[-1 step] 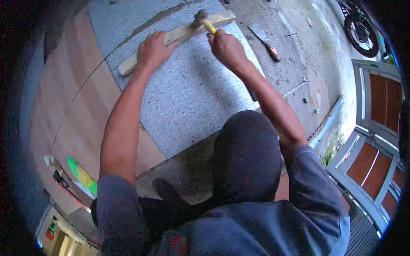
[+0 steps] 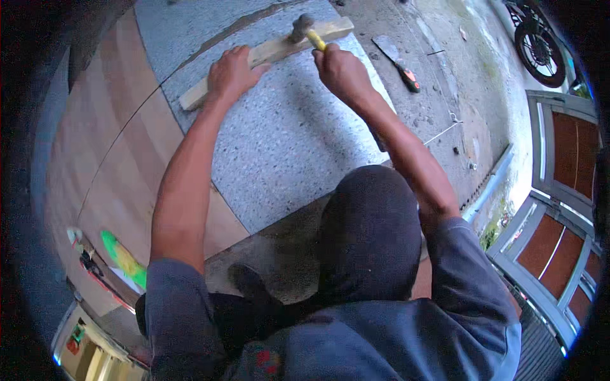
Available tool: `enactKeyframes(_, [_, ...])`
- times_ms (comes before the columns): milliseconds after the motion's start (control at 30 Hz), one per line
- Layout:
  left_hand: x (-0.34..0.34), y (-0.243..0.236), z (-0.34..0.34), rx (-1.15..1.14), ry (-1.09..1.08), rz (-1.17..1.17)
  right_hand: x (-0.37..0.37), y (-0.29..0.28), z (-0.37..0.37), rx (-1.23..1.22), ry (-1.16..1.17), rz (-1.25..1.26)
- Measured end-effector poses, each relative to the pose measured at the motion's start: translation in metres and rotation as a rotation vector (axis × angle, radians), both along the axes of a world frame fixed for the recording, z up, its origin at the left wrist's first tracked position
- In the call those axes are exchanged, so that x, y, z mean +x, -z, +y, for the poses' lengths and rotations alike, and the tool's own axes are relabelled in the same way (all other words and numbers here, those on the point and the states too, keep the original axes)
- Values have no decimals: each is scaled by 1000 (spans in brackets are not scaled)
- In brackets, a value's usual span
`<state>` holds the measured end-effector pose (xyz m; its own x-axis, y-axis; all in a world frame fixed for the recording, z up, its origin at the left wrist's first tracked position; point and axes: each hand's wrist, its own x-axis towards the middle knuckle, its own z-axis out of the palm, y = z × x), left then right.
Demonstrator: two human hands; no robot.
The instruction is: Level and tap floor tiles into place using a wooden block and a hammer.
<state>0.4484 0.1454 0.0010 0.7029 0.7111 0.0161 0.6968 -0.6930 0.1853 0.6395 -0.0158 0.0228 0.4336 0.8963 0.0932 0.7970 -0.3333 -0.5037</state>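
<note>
My left hand [image 2: 232,76] grips a long pale wooden bar [image 2: 337,27] lying across speckled grey slabs [image 2: 270,146], its thumb on the near side. My right hand [image 2: 340,73] holds a hammer [image 2: 303,26] by its yellow handle; the dark, slightly blurred head is at the bar, though I cannot tell if it touches. Below the bar, the lighter slab reaches back toward my bent knee [image 2: 372,228].
Brown wood-look tiles [image 2: 121,120] are on the left, with green and red tools [image 2: 121,257] lower down. A putty knife [image 2: 403,73] lies on rough concrete at right, near a pale string and a metal length [image 2: 489,178]. A motorbike wheel [image 2: 537,54] and framed panels [image 2: 549,247] stand far right.
The whole scene sits a few pixels further right in the picture. The hands, hammer and bar keep almost the same positions relative to each other.
</note>
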Motion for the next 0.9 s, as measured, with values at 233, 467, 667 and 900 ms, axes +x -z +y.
enactKeyframes(233, [-16,9,-28,-10,31,13,-4,1,-31,-121,13,-9])
enactKeyframes(467, [-10,-4,-33,-6,16,48,-5,-18,-30,-149,53,87])
enactKeyframes(667, [-10,3,-30,25,42,86,-7,-25,-28,12,79,82])
enactKeyframes(900, [-10,1,-31,41,50,64,-6,-18,-21,-74,45,90])
